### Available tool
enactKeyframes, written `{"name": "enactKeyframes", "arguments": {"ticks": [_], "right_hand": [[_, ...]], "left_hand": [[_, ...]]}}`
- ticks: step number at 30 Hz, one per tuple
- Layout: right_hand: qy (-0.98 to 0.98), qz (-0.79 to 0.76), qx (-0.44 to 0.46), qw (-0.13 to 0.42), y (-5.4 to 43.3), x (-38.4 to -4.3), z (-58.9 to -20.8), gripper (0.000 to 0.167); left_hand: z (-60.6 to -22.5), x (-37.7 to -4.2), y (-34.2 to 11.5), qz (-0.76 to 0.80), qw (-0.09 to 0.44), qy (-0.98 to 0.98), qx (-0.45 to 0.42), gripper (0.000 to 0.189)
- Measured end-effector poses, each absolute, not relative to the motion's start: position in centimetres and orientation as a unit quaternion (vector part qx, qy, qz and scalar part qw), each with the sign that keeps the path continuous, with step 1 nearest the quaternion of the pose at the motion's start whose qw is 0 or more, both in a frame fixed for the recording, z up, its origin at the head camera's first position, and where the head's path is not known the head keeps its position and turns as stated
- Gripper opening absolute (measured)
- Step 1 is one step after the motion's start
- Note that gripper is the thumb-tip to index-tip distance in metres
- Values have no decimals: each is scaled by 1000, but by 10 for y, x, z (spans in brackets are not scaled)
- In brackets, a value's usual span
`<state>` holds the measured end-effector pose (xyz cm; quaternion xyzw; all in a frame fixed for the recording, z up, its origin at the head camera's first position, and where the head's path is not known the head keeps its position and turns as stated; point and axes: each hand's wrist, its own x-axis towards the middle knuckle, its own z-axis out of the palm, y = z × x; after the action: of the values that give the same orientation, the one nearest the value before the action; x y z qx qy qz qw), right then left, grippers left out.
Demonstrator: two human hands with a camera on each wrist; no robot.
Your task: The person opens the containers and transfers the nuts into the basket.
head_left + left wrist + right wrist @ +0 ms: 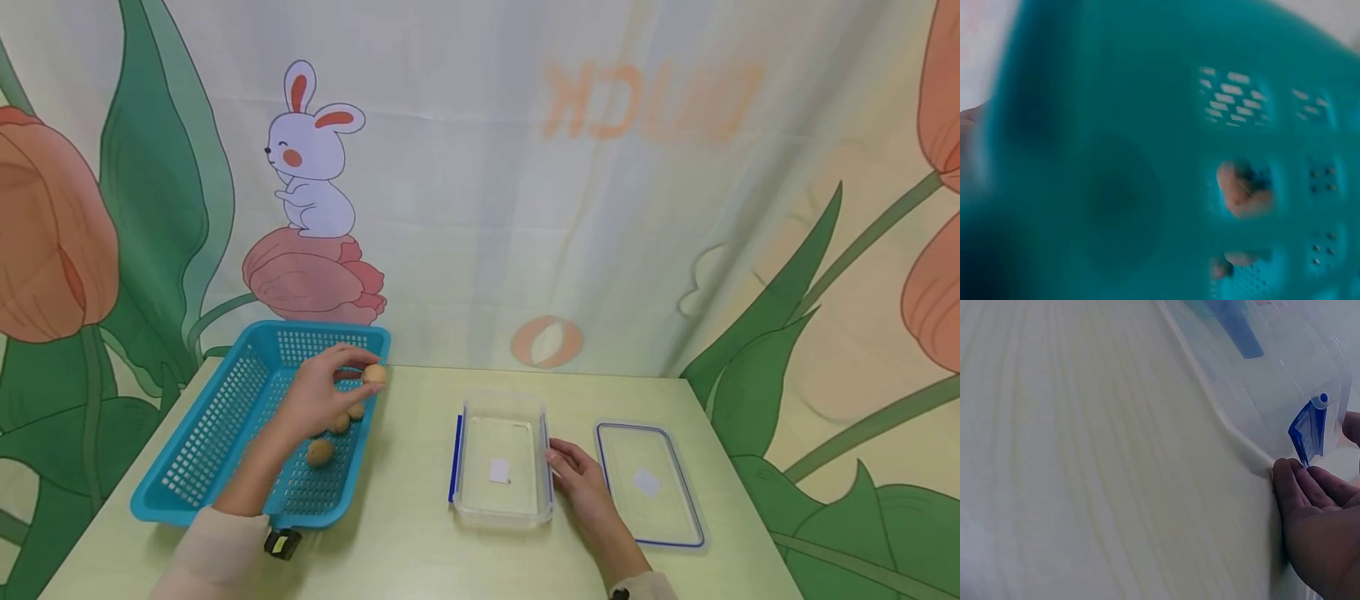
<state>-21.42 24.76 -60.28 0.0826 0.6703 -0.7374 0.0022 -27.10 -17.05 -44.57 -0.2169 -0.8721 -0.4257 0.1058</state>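
Note:
My left hand (322,387) pinches a small round tan ball (374,375) between thumb and fingers, above the right rim of a blue perforated basket (142,500). Several similar brownish balls lie in the basket; one round ball (320,452) is nearest its front. The left wrist view is mostly filled by the blurred basket wall (1147,150). My right hand (585,483) holds the right wall of a clear rectangular container (502,518), thumb at the rim and fingers outside. In the right wrist view its fingers (1304,487) touch the wall beside a blue latch (1311,428).
A clear lid with a blue seal (703,533) lies flat right of the container. Another blue latch (455,458) hangs open on the container's left side. A printed curtain (465,208) stands behind the pale table (412,517).

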Motion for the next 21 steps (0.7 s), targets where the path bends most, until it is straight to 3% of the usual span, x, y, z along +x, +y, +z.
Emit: {"name": "enactKeyframes", "arguments": {"ticks": [21], "right_hand": [[676, -732, 84, 3, 246, -213, -601, 54]], "left_hand": [[-486, -280, -218, -428, 102, -891, -116, 45]]}}
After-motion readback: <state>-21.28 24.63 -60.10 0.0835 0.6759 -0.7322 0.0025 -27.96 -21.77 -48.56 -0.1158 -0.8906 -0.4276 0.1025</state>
